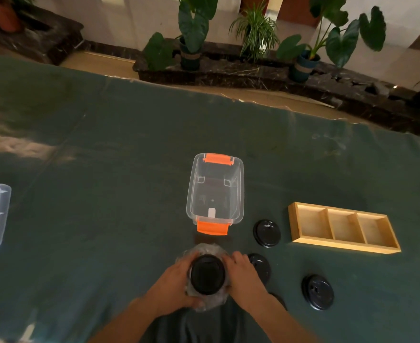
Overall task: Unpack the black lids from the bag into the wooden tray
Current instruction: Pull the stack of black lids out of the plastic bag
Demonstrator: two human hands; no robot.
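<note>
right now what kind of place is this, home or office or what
Probably a lobby or indoor hall used as a makeshift workspace: potted plants on a dark marble ledge along a pale wall, and a big table under a green cloth.

A single head-worn wide-angle camera looks forward and steeply down over a green-covered table [105, 144]. Both hands, the left hand [176, 280] and the right hand [244, 276], sit at lower centre, nearest the lens, with the forearms entering from the bottom edge. The table fills the middle band of the frame. Its far edge curves across the upper third through lens distortion. Potted plants [256, 28] line the top of the frame, farthest away. No second view is supplied.
</note>
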